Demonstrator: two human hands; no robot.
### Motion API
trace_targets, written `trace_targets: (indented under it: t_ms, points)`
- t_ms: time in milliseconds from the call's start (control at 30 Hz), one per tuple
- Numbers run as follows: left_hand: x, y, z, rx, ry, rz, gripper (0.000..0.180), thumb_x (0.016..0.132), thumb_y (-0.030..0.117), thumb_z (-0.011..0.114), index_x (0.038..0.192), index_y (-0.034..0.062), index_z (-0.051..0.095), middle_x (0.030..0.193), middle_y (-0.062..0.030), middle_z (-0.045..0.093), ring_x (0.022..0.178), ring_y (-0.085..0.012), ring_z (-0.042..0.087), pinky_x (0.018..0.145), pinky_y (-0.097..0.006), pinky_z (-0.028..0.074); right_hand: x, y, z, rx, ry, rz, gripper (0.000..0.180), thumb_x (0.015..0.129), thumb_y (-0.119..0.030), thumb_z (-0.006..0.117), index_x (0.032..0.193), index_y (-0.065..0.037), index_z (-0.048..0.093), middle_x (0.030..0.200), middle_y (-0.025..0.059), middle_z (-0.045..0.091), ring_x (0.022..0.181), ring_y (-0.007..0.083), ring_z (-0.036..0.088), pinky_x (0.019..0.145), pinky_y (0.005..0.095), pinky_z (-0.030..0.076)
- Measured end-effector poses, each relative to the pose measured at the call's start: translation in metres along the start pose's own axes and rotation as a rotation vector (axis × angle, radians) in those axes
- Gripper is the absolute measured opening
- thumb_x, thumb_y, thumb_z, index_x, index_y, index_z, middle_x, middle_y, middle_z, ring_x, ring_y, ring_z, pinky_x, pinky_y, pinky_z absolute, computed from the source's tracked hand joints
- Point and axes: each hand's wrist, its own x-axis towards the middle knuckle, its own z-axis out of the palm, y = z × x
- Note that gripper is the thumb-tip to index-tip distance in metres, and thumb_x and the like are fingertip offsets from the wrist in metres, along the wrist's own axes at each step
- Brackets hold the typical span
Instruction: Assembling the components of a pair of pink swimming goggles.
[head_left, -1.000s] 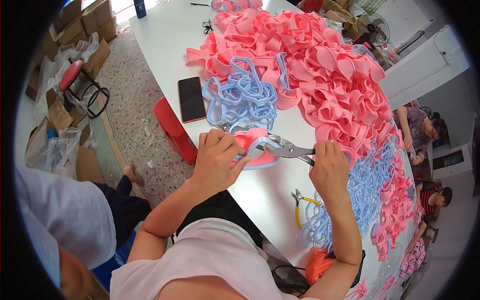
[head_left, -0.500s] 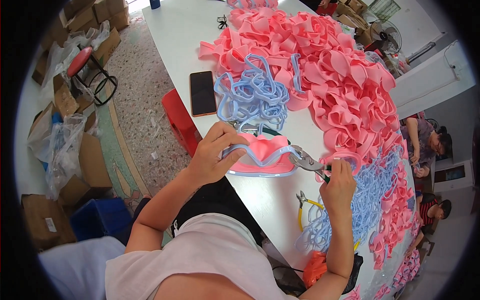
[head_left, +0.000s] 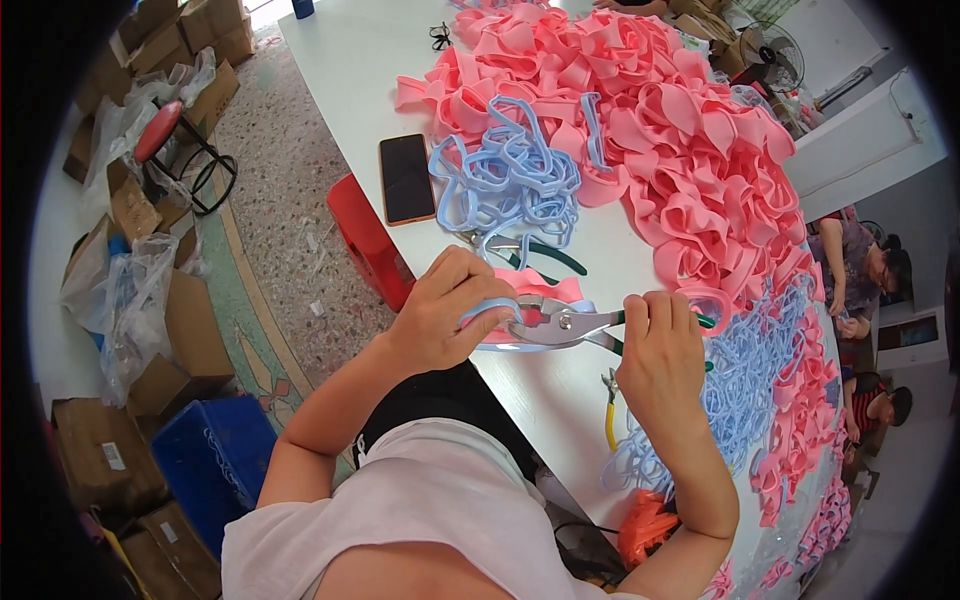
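Left hand (head_left: 440, 315) grasps pink-blue loop (head_left: 520, 300) at table (head_left: 340, 70) near edge, steadying it; right hand (head_left: 660, 350) clenched on pliers (head_left: 560, 325), nose biting loop.

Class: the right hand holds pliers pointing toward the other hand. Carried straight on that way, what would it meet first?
Probably the blue band pinched by the left hand: the right hand aims the pliers straight at it, though depth is unclear.

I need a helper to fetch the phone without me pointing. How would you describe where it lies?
Start at the long white table and find the tangle of pale blue loops beside the big pink heap. Left of those loops, near the table edge, lies the phone: the only flat, dark rectangle there.
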Motion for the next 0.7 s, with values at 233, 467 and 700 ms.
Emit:
trace_targets:
  t_ms: [233, 467, 700]
  points:
    - [0.003, 0.005, -0.006, -0.021, -0.043, 0.004, 0.022, 0.074, 0.003, 0.075, 0.095, 0.0016, 0.066, 0.087, -0.0094, 0.052, 0.083, -0.0253, 0.052, 0.072, -0.034, 0.045, 0.007, 0.011, 0.014, 0.002, -0.096, -0.121, 0.009, 0.078, -0.01, 0.056, 0.083, -0.005, 0.051, 0.08, 0.0101, 0.05, 0.078, 0.0249, 0.051, 0.066, 0.0363, 0.041]
    - [-0.001, -0.024, -0.026, 0.02, -0.033, -0.075, 0.017, 0.078, 0.005, 0.073, 0.093, 0.0013, 0.066, 0.088, -0.0101, 0.052, 0.083, -0.0256, 0.053, 0.073, -0.034, 0.045, -0.008, 0.014, 0.019, 0.252, -0.027, 0.01, 0.024, 0.071, -0.005, 0.063, 0.092, -0.002, 0.05, 0.088, 0.0144, 0.052, 0.079, 0.032, 0.055, 0.064, 0.0424, 0.046]
    - [-0.001, -0.044, -0.057, -0.045, 0.004, -0.222, 0.016, 0.08, 0.008, 0.073, 0.093, 0.0018, 0.068, 0.089, -0.0064, 0.053, 0.08, -0.0181, 0.053, 0.07, -0.028, 0.044, -0.066, -0.025, 0.071, 0.185, -0.535, 0.244, 0.037, 0.074, -0.022, 0.072, 0.096, 0.0, 0.052, 0.093, 0.0143, 0.057, 0.092, 0.0311, 0.059, 0.062, 0.0441, 0.054]
